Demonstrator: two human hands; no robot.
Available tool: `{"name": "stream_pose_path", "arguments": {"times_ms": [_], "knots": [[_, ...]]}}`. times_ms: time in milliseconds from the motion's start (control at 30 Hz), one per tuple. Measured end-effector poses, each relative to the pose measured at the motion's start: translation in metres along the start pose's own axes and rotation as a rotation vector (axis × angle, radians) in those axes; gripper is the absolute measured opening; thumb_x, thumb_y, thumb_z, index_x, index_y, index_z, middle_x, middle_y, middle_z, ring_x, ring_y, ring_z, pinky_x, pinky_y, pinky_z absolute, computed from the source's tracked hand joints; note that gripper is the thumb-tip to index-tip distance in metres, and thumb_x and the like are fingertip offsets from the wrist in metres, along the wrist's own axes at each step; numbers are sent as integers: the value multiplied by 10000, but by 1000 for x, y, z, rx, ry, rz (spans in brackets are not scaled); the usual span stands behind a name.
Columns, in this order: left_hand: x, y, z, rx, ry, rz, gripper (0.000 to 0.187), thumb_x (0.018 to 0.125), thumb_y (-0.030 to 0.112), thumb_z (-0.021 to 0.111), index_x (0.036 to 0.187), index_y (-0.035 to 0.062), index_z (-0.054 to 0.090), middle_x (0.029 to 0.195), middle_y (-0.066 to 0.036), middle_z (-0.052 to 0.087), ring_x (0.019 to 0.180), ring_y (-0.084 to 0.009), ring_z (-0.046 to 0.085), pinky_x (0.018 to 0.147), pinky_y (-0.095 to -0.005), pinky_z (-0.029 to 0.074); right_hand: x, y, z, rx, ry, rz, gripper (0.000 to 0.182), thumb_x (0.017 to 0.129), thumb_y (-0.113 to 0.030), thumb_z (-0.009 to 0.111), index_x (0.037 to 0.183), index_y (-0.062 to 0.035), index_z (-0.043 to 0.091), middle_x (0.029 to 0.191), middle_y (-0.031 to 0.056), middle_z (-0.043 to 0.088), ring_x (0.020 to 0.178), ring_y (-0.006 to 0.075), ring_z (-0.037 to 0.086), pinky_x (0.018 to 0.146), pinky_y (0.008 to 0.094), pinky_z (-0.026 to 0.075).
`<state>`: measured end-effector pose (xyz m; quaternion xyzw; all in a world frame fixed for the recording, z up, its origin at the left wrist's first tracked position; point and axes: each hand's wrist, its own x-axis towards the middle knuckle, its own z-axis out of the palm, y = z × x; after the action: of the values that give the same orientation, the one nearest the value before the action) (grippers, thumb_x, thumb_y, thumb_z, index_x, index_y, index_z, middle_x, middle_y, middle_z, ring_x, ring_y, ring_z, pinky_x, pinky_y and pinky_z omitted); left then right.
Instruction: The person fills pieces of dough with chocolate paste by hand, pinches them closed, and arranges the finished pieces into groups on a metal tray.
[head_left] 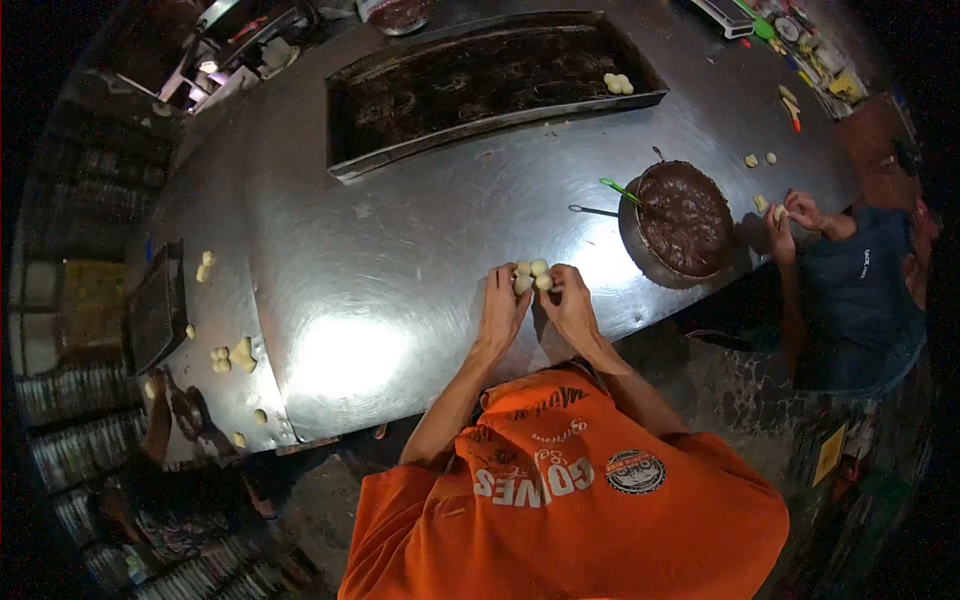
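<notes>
Near the front edge of the metal table, my left hand [502,302] and my right hand [570,302] hold a small cluster of pale dough balls [539,268] between them. Their fingers are closed around its two sides, and the fingertips are partly hidden. A similar cluster of dough balls [618,84] sits in the right end of a long dark baking tray [450,150] beyond my hands. To the right stands a round pot [640,245] of thick dark brown filling [686,215], with a green-handled utensil [620,191] in it.
The metal table [420,240] spreads around me. At right, a co-worker in a dark shirt [860,300] handles a piece of dough. Dough pieces [240,355] lie at left near a smaller dark tray [160,310], where another person's hand [190,410] shows. A metal handle [592,210] juts left from the pot.
</notes>
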<state>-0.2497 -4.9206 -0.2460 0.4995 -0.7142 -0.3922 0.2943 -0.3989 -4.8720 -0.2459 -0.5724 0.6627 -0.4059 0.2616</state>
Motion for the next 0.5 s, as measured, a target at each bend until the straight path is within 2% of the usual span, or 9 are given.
{"name": "stream_pose_path", "arguments": {"times_ms": [67, 167, 200, 267, 300, 333, 400, 467, 500], "knots": [[-2, 0, -2, -77, -37, -37, 541, 793, -30, 728, 1273, -11, 480, 1244, -221, 442, 1110, -400, 514, 932, -439, 498, 9, 1, 8, 137, -28, 111, 421, 836, -9, 701, 1193, 44, 483, 1170, 220, 512, 995, 287, 603, 814, 344, 564], [2, 0, -9, -68, -12, 86, 585, 764, -45, 745, 1284, -5, 479, 1307, -251, 425, 1140, -413, 505, 930, -432, 495, 2, 3, -4, 87, -111, -2, 492, 833, -3, 695, 1268, 42, 467, 1225, 217, 493, 1020, 276, 591, 820, 328, 577], [3, -1, -12, 29, -60, 111, 645, 783, -39, 746, 1347, -12, 433, 1342, -241, 420, 1184, -385, 513, 945, -412, 526, 7, 5, -9, 86, -117, -17, 492, 833, -3, 695, 1268, 42, 467, 1225, 217, 493, 1020, 276, 591, 820, 328, 577], [8, -12, -10, 128, -96, 124, 706, 802, -33, 747, 1410, -20, 388, 1378, -231, 416, 1227, -357, 522, 959, -392, 557, 11, 2, -21, -8, -142, -114, 608, 820, -2, 693, 1367, 21, 427, 1269, 209, 474, 1043, 301, 571, 824, 323, 581], [17, -20, -7, 57, -191, 158, 680, 806, -23, 749, 1400, -11, 419, 1383, -222, 433, 1221, -349, 530, 959, -391, 557, 24, 2, -24, -60, -252, -134, 717, 802, -20, 705, 1438, -10, 375, 1299, 197, 457, 1077, 333, 549, 866, 355, 566], [24, -27, -10, -6, -262, 183, 654, 809, -12, 751, 1390, -2, 451, 1389, -212, 450, 1214, -342, 537, 958, -389, 556, 37, 14, -17, -140, -312, -190, 675, 768, -41, 712, 1383, 0, 434, 1267, 201, 480, 1205, 381, 441, 915, 415, 515], [36, -17, -23, -134, -323, 6, 543, 808, 3, 750, 1308, 8, 539, 1321, -177, 528, 1206, -338, 542, 955, -418, 546, 66, 22, -7, -27, -439, -239, 528, 785, -75, 695, 1280, 6, 529, 1203, 195, 529, 1145, 358, 505, 914, 429, 492], [36, -21, -30, -38, -198, 148, 468, 824, 37, 737, 1260, 18, 569, 1279, -147, 567, 1181, -343, 557, 975, -438, 515, 74, 3, -8, 57, -459, -181, 424, 784, -62, 671, 1192, 9, 581, 1150, 186, 559, 1085, 346, 555, 907, 408, 489], [31, -15, -42, -46, -160, 198, 461, 826, 55, 739, 1253, 22, 570, 1278, -145, 567, 1184, -339, 554, 996, -441, 489, 72, -11, -14, 82, -455, -233, 431, 781, -56, 662, 1199, 7, 576, 1154, 187, 556, 1076, 346, 562, 906, 406, 488]]}}
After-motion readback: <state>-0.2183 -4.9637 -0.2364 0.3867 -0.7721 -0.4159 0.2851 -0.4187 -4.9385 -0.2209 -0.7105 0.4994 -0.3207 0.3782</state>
